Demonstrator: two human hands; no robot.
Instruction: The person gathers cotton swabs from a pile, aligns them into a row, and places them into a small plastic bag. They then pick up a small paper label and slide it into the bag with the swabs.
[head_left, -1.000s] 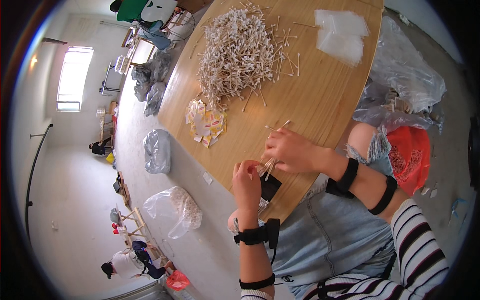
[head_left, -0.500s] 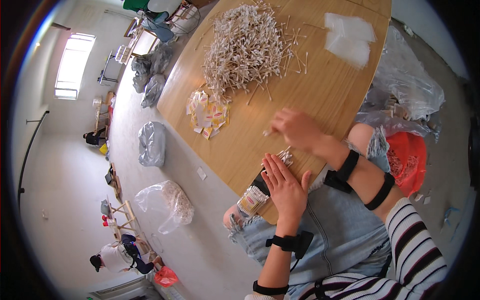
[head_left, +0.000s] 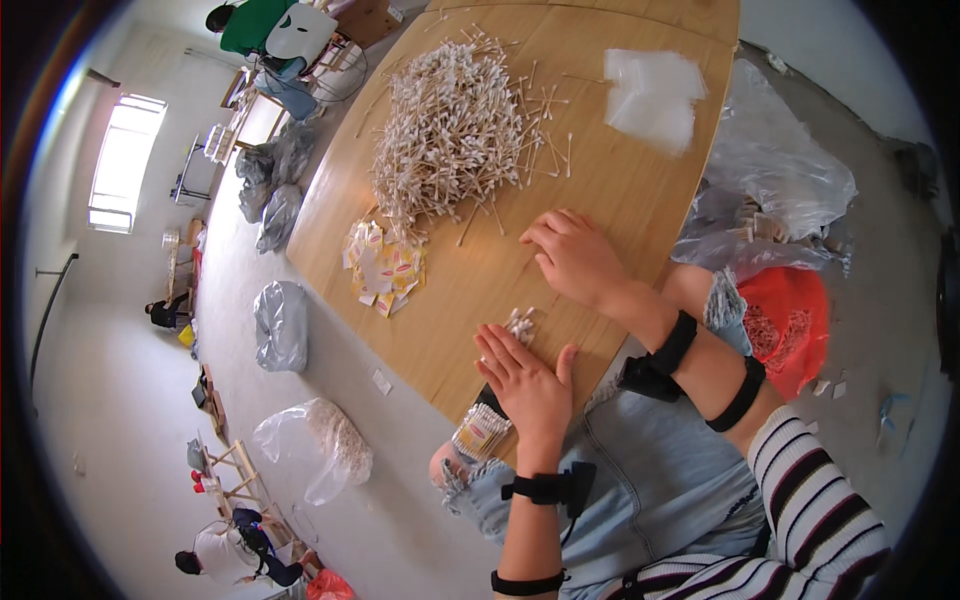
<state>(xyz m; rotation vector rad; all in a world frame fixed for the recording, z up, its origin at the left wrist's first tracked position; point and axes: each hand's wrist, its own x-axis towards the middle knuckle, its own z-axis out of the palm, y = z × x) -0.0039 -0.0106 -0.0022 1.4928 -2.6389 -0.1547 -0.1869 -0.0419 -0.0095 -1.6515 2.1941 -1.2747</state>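
Observation:
My left hand (head_left: 532,392) lies flat near the table's front corner, fingers stretched out over a small group of loose cotton swabs (head_left: 520,326). Their white tips show beyond its fingers, while the rest is hidden. Beside this hand, at the table edge, a packed row of cotton swabs with a yellow and white label card (head_left: 482,430) sits against a black piece (head_left: 490,400), partly covered by the hand. My right hand (head_left: 575,258) hovers low over the wood farther right, fingers loosely bent and apart, with nothing visible in them.
A large heap of cotton swabs (head_left: 450,135) covers the far table, with label cards (head_left: 385,265) nearer and clear plastic bags (head_left: 655,95) at the far right. A red bag (head_left: 790,325) stands right of my legs. Filled bags (head_left: 325,445) stand on the floor; other people work farther off.
My right hand has loosened its bent fingers, and the white tip seen at them before no longer shows. My left hand stays flat by the swabs. The whole view has shifted slightly.

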